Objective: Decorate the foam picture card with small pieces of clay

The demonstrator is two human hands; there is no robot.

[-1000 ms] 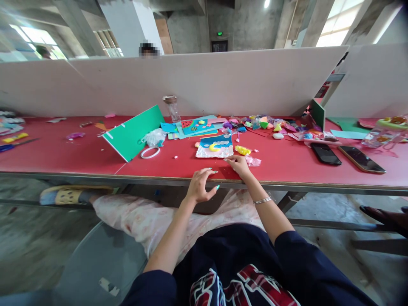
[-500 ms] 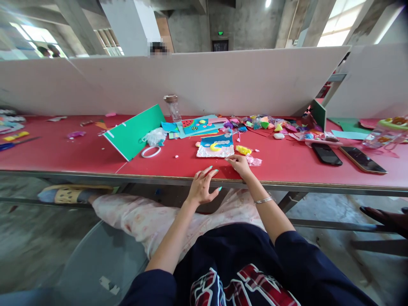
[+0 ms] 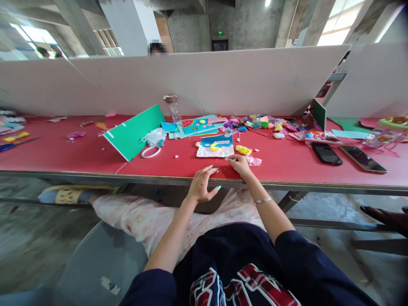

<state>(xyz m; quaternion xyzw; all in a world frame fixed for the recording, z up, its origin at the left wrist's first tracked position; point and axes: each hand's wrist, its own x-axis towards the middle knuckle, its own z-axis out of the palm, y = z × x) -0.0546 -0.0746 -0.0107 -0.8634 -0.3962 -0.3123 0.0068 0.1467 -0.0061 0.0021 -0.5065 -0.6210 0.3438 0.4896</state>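
Observation:
My left hand (image 3: 201,185) rests at the table's front edge, thumb apart from the stretched fingers, holding nothing I can see. My right hand (image 3: 238,165) is closed in a pinch on the red tabletop, by the lower right corner of a small clay picture (image 3: 216,145). Whatever lies between its fingertips is too small to make out. The picture has a blue upper part, a white lower part and a yellow crescent (image 3: 215,147) on it. Beside it lie a yellow packet of clay (image 3: 244,149) and a pink clay wrapper (image 3: 254,160).
A green board (image 3: 135,134) leans at the left, near a white ring (image 3: 151,152) and a crumpled plastic bag (image 3: 155,137). Behind are a glass bottle (image 3: 173,109) and a heap of colourful clay packets (image 3: 264,123). Two phones (image 3: 327,154) lie at the right.
The fingers of my left hand have drawn slightly closer together and shifted a little. My right hand and the clay picture look the same.

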